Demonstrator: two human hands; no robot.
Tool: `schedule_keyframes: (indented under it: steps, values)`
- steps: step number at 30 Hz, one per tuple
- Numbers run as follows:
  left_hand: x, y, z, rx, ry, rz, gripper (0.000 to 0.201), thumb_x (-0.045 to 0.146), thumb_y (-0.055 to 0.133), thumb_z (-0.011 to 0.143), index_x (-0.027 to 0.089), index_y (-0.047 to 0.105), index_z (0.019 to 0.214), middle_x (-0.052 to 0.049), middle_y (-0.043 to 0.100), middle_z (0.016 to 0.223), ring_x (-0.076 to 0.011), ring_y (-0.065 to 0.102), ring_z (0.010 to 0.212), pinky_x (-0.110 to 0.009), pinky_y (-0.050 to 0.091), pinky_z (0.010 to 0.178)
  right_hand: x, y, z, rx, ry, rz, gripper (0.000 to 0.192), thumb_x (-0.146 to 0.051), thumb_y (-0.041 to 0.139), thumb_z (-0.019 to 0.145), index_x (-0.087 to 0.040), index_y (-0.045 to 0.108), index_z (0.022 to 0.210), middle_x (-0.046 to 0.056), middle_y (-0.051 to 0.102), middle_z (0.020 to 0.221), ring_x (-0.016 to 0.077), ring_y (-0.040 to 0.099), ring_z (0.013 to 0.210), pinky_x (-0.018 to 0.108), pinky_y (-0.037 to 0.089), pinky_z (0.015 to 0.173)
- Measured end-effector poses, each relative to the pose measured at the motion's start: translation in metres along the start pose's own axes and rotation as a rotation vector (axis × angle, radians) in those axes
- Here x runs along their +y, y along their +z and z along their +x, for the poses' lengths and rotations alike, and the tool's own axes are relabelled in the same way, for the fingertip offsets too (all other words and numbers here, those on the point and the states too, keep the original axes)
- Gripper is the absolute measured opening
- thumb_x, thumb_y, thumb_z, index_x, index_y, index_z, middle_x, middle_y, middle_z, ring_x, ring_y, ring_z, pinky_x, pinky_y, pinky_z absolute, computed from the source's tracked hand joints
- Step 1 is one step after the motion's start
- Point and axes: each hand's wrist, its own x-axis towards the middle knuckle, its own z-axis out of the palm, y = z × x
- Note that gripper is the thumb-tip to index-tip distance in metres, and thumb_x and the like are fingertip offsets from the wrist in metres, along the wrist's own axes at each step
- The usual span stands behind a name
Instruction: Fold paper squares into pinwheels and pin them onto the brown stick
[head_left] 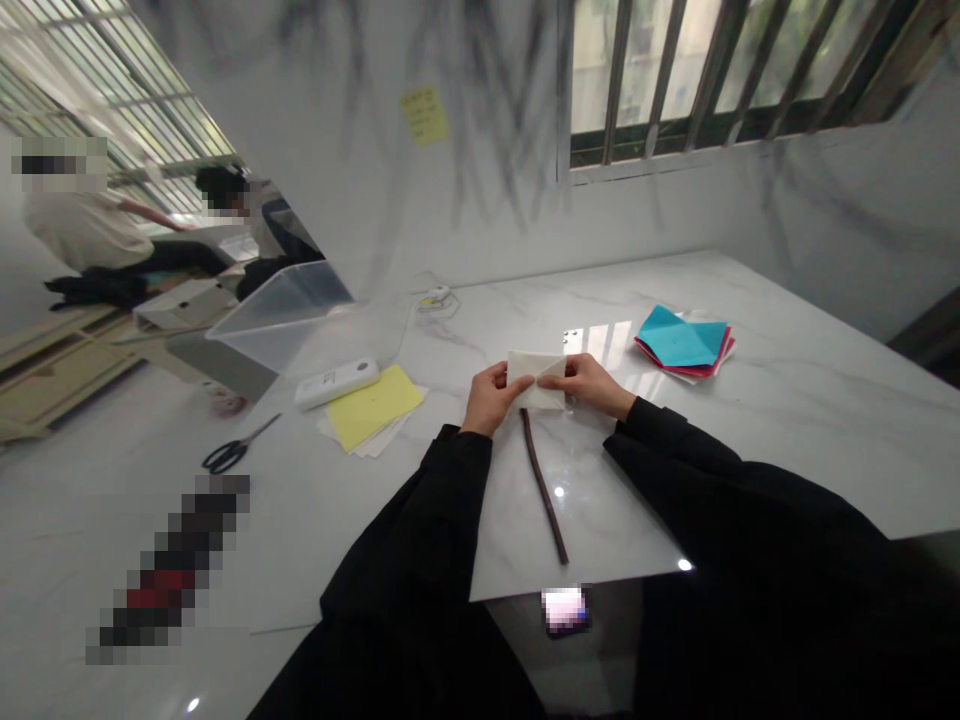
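Note:
A small folded cream-white paper (538, 364), much like an envelope, is held up between both hands over the table. My left hand (491, 397) pinches its left side, with the thumb across the front. My right hand (594, 384) grips the right side, its thumb close to the other thumb near the middle. Below the paper, a thin dark brown stick (541, 478), slightly bent, lies on the table towards the front edge. The fingers behind the paper are partly hidden.
Folded blue (682, 336) and red papers are stacked at right. Left are yellow paper (375, 408), a white device (337, 383), scissors (229, 455) and a clear plastic bin (300, 320). A phone (566, 610) shows below the table edge. Two people sit far left.

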Motion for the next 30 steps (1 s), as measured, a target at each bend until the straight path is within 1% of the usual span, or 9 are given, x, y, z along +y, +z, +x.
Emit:
schedule_keyframes:
  steps: [7,10,12,15,17,18,20,24,30]
  values:
    - [0.0,0.001,0.0,0.009,0.0,0.061,0.059,0.044,0.094,0.062,0.012,0.077,0.108,-0.011,0.081,0.097,-0.0248,0.075,0.083,-0.039,0.061,0.083,-0.001,0.004,-0.002,-0.024,-0.023,-0.011,0.047,-0.051,0.089,0.066,-0.014,0.079,0.094,0.009,0.079,0.09,0.0218,0.071,0.078,0.034,0.055,0.073]
    - [-0.001,0.0,0.001,0.048,0.013,0.063,0.057,0.044,0.093,0.063,0.012,0.077,0.107,-0.011,0.081,0.099,-0.0249,0.075,0.085,-0.039,0.06,0.084,-0.002,-0.003,0.001,-0.038,-0.064,-0.076,0.048,-0.058,0.083,0.073,-0.015,0.078,0.094,0.008,0.079,0.091,0.02,0.069,0.077,0.032,0.054,0.071]
    - [-0.001,-0.002,0.003,0.116,0.041,0.028,0.055,0.043,0.093,0.063,0.012,0.077,0.106,-0.011,0.081,0.101,-0.0249,0.075,0.088,-0.04,0.06,0.087,0.0,-0.016,0.005,0.039,-0.138,-0.19,0.046,-0.061,0.075,0.081,-0.017,0.077,0.091,0.007,0.078,0.089,0.019,0.068,0.077,0.031,0.053,0.072]
    - [-0.003,-0.009,0.008,0.23,0.064,-0.041,0.055,0.042,0.093,0.061,0.012,0.077,0.105,-0.011,0.081,0.103,-0.0252,0.074,0.092,-0.04,0.058,0.091,0.008,-0.046,0.013,0.324,-0.251,-0.449,0.036,-0.053,0.072,0.086,-0.019,0.077,0.094,0.007,0.078,0.093,0.0194,0.067,0.081,0.033,0.052,0.079]
    - [-0.006,-0.013,0.011,0.28,0.064,-0.084,0.055,0.042,0.092,0.061,0.012,0.077,0.104,-0.012,0.08,0.105,-0.0253,0.074,0.095,-0.04,0.057,0.093,0.018,-0.064,0.019,0.503,-0.212,-0.593,0.03,-0.043,0.071,0.086,-0.018,0.077,0.1,0.009,0.078,0.093,0.021,0.068,0.08,0.034,0.052,0.079]
    - [-0.008,-0.014,0.013,0.297,0.062,-0.106,0.054,0.043,0.092,0.061,0.012,0.076,0.103,-0.012,0.08,0.105,-0.0253,0.074,0.096,-0.04,0.057,0.093,0.022,-0.07,0.023,0.55,-0.176,-0.643,0.029,-0.04,0.071,0.086,-0.017,0.077,0.103,0.01,0.078,0.093,0.0219,0.068,0.08,0.035,0.052,0.08]
    - [-0.012,-0.015,0.015,0.306,0.056,-0.151,0.055,0.042,0.091,0.061,0.012,0.075,0.104,-0.013,0.08,0.108,-0.0251,0.074,0.098,-0.04,0.057,0.094,0.03,-0.077,0.032,0.578,-0.123,-0.74,0.029,-0.036,0.071,0.086,-0.016,0.078,0.106,0.01,0.079,0.094,0.0232,0.07,0.083,0.035,0.052,0.083]
    - [-0.018,-0.013,0.017,0.264,0.048,-0.197,0.057,0.042,0.09,0.062,0.013,0.073,0.108,-0.013,0.078,0.113,-0.0254,0.073,0.101,-0.041,0.057,0.095,0.034,-0.074,0.055,0.586,-0.057,-0.909,0.03,-0.034,0.07,0.088,-0.014,0.081,0.109,0.013,0.08,0.1,0.026,0.071,0.093,0.035,0.05,0.089]
    - [-0.02,-0.008,0.013,0.225,0.055,-0.215,0.054,0.041,0.089,0.063,0.013,0.073,0.106,-0.013,0.079,0.111,-0.0248,0.073,0.098,-0.041,0.057,0.096,0.03,-0.07,0.079,0.639,0.014,-0.951,0.027,-0.033,0.069,0.089,-0.016,0.083,0.104,0.013,0.081,0.102,0.028,0.072,0.096,0.035,0.049,0.086]
